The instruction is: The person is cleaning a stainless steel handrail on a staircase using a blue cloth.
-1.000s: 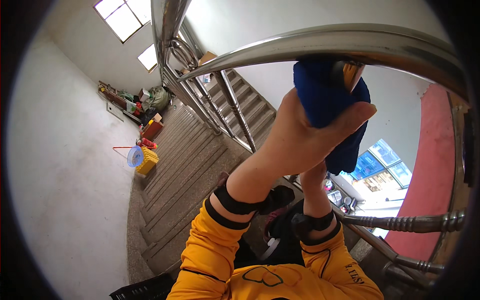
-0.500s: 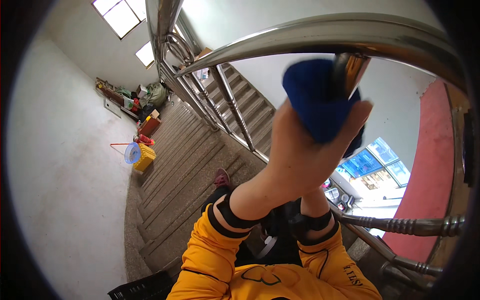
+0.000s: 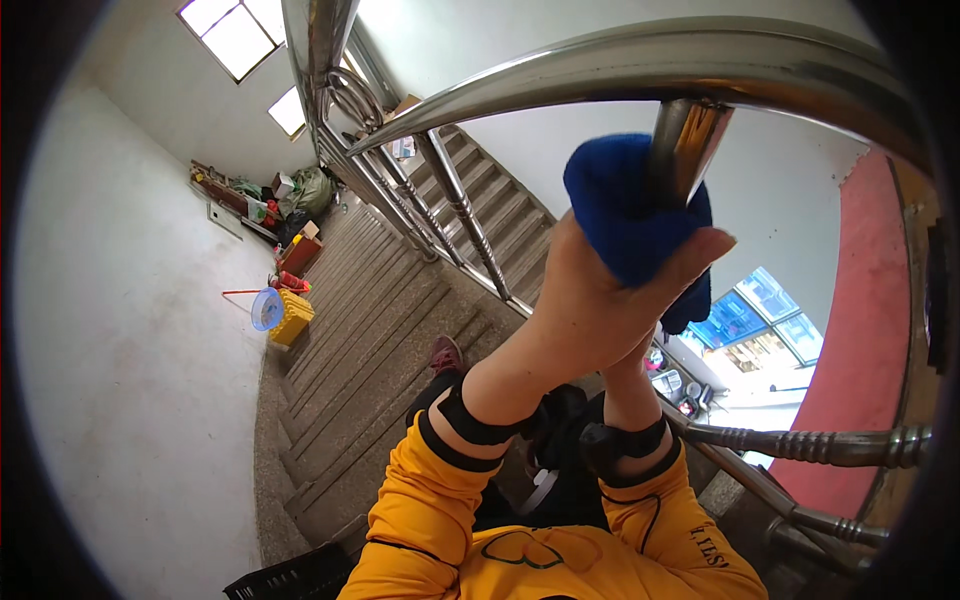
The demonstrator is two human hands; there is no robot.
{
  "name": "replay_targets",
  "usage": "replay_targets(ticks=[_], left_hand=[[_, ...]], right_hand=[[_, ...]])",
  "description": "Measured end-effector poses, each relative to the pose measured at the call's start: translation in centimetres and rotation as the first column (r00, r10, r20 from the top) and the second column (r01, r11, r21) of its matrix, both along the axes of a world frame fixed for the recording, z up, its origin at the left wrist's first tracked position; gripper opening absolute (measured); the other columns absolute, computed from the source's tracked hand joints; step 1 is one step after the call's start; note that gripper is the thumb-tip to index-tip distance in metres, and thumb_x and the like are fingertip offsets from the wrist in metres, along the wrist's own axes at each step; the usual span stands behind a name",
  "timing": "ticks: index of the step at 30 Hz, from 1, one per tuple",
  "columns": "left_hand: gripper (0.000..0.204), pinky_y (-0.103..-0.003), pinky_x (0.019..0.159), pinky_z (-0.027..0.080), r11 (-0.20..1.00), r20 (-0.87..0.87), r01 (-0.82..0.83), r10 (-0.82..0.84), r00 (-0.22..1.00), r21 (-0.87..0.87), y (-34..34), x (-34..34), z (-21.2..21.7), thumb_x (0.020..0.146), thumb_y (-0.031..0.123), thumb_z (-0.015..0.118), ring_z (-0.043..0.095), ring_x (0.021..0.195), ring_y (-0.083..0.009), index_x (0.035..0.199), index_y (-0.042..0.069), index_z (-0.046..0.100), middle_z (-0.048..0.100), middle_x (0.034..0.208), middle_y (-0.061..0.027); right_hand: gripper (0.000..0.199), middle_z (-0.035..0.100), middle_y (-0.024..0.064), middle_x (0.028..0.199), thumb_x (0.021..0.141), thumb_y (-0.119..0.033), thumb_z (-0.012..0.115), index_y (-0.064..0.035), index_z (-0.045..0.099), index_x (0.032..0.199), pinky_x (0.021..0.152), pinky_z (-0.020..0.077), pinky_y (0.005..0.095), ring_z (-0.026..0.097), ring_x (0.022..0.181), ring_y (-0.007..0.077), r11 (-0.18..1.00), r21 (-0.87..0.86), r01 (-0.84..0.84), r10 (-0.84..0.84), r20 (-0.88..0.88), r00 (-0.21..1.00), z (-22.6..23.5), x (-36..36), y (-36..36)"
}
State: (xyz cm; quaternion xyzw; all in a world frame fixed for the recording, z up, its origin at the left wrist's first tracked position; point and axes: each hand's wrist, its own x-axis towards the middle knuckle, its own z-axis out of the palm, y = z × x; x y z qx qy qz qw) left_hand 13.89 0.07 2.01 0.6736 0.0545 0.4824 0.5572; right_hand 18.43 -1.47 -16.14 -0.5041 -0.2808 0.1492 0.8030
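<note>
A blue cloth [image 3: 625, 215] wraps around an upright metal post [image 3: 685, 150] just beneath the curved handrail [image 3: 620, 75]. My left hand [image 3: 590, 300] grips the post through this cloth, thumb along its right side. Behind it rises my right forearm [image 3: 632, 410], a black band near its wrist. The left hand and cloth hide most of my right hand, so its fingers and anything in them cannot be seen. A short stretch of shiny post shows between cloth and rail.
Stone stairs [image 3: 370, 320] descend at the left beside a white wall [image 3: 140, 330]. A yellow crate [image 3: 290, 318], a blue basin [image 3: 267, 309] and piled bags [image 3: 310, 190] stand along it. A black crate [image 3: 290, 575] sits at the lower left. Lower rails [image 3: 800, 445] cross at the right.
My left hand and the cloth have slid a little down the post, baring more metal under the handrail. My right arm stays low behind it.
</note>
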Motion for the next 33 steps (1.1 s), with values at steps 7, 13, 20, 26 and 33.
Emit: replay_targets(ticks=[7, 13, 20, 26, 33], left_hand=[[0.039, -0.025, 0.075, 0.049, 0.999, -0.018, 0.007, -0.006, 1.000, 0.033, -0.4, -0.6, -1.1, 0.076, 0.011, 0.074, 0.059, 0.083, -0.0105, 0.107, 0.003, 0.052, 0.062, 0.092, -0.0033], [0.030, -0.024, 0.075, 0.048, 0.995, 0.091, 0.035, -0.027, 0.995, -0.094, -0.7, -0.5, -1.8, 0.080, 0.014, 0.071, 0.059, 0.084, -0.0108, 0.104, 0.003, 0.055, 0.062, 0.093, -0.0042], [0.040, -0.031, 0.077, 0.051, 0.850, 0.381, -0.094, 0.328, 0.864, -0.519, -1.3, -3.8, 1.2, 0.088, 0.034, 0.058, 0.060, 0.087, -0.0181, 0.112, 0.002, 0.054, 0.061, 0.100, -0.0068], [0.046, -0.037, 0.084, 0.044, 0.805, 0.396, -0.503, 0.370, 0.840, 0.314, 1.0, -2.4, 5.0, 0.083, 0.037, 0.060, 0.055, 0.095, -0.0264, 0.108, -0.001, 0.051, 0.056, 0.104, -0.0137], [0.044, -0.033, 0.088, 0.041, 0.726, -0.079, -0.028, 0.113, 0.990, 0.687, 4.1, -4.3, 9.3, 0.079, 0.016, 0.061, 0.054, 0.099, -0.0246, 0.115, -0.006, 0.046, 0.056, 0.107, -0.0157]], right_hand=[[0.038, 0.055, 0.0057, 0.088, 0.100, -0.025, 0.026, -0.0011, 0.035, 0.128, 0.051, 0.0402, 0.0220, 0.052, 0.067, 0.0068, 0.998, 0.061, 0.022, -0.026, 0.070, 0.997, 0.5, 0.1, 0.0], [0.038, 0.055, 0.0059, 0.089, 0.100, -0.025, 0.026, -0.0008, 0.036, 0.128, 0.051, 0.0401, 0.0219, 0.052, 0.068, 0.0067, 0.992, 0.116, 0.055, -0.068, 0.112, 0.991, 0.2, 0.5, -0.2], [0.074, 0.049, 0.0007, 0.054, 0.093, -0.059, 0.014, -0.0027, 0.061, 0.081, 0.041, 0.0309, 0.0188, 0.043, 0.042, 0.0062, 0.966, -0.007, -0.257, 0.257, 0.028, 0.966, 7.6, 0.3, -2.1], [0.058, 0.047, 0.0004, 0.055, 0.098, -0.047, 0.022, -0.0028, 0.057, 0.084, 0.042, 0.0306, 0.0205, 0.040, 0.043, 0.0069, 0.958, 0.125, -0.258, 0.265, -0.040, 0.963, 5.5, 0.1, -1.4], [0.050, 0.048, -0.0017, 0.058, 0.100, -0.040, 0.023, -0.0070, 0.055, 0.078, 0.042, 0.0296, 0.0202, 0.039, 0.044, 0.0060, 0.997, 0.083, 0.001, -0.003, 0.025, 1.000, 4.5, 0.3, -0.7]])
